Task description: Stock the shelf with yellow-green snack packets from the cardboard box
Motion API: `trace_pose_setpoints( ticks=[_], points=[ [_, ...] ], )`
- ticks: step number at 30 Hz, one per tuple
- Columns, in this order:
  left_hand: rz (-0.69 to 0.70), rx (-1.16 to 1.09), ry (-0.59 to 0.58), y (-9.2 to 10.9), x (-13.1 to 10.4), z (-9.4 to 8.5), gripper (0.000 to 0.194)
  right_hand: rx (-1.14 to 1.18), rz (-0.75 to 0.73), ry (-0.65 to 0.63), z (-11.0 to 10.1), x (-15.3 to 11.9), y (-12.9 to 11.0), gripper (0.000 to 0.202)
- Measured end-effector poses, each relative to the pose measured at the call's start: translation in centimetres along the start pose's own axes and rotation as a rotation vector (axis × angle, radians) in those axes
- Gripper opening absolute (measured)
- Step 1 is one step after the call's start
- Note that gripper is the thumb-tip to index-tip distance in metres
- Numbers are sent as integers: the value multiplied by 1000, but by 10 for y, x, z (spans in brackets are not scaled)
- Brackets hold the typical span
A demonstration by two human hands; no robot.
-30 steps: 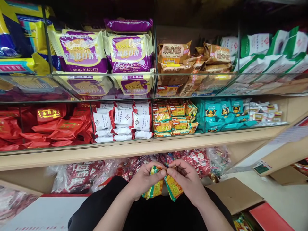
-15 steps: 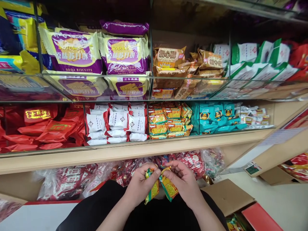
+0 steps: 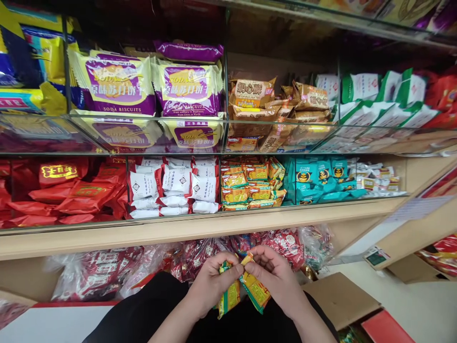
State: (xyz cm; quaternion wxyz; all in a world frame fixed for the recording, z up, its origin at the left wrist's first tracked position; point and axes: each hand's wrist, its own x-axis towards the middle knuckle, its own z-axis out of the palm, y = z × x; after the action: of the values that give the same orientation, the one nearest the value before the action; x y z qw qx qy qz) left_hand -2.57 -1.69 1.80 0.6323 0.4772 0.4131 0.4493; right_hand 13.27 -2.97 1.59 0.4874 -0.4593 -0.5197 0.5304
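Observation:
Low in front of my body, my left hand [image 3: 217, 281] pinches a small yellow-and-green snack packet [image 3: 229, 297] by its upper end. A second packet of the same kind [image 3: 256, 290] is gripped at its top by my right hand [image 3: 276, 278]. Both packets hang down and lean apart at the bottom, while the thumbs nearly meet at the top. Similar yellow-and-green packets [image 3: 248, 183] lie stacked in a lower shelf compartment above my hands. My curled fingers hide the packets' upper ends.
White-and-red packets [image 3: 174, 183] and teal packets [image 3: 317, 176] flank that stack. Purple soda biscuit packs [image 3: 119, 83] fill the shelf above, behind a glass front. Plastic bags of red packets [image 3: 102, 271] lie under the wooden shelf edge [image 3: 171, 233]. An open cardboard box [image 3: 342, 297] stands at lower right.
Both hands still hold the packets and have shifted slightly right and down, with the tops closer together. The view has tilted a little upward, so the upper shelves sit lower.

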Motion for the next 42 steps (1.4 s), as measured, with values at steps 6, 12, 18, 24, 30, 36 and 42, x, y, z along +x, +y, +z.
trace_pose_setpoints(
  ticks=[6, 12, 18, 24, 30, 36, 42],
  points=[
    [-30, -207, 175, -10, 1, 7, 17, 265, 153, 152, 2, 1, 0, 31],
    [-25, -400, 201, -9, -5, 16, 15, 586, 139, 270, 3, 7, 4, 23],
    [35, -301, 165, -10, -7, 16, 15, 319, 57, 382, 3, 7, 4, 26],
    [-49, -395, 188, -13, -4, 20, 17, -214, -102, 589, 1, 1, 9, 32],
    [-53, -368, 162, -12, -4, 19, 19, -53, -69, 528, 3, 3, 11, 31],
    [101, -164, 175, -12, -6, 11, 18, 0, -75, 474, 4, 2, 8, 31],
    [-5, -418, 106, -7, -8, 18, 17, 172, -40, 505, 7, 3, 9, 27]
  ],
)
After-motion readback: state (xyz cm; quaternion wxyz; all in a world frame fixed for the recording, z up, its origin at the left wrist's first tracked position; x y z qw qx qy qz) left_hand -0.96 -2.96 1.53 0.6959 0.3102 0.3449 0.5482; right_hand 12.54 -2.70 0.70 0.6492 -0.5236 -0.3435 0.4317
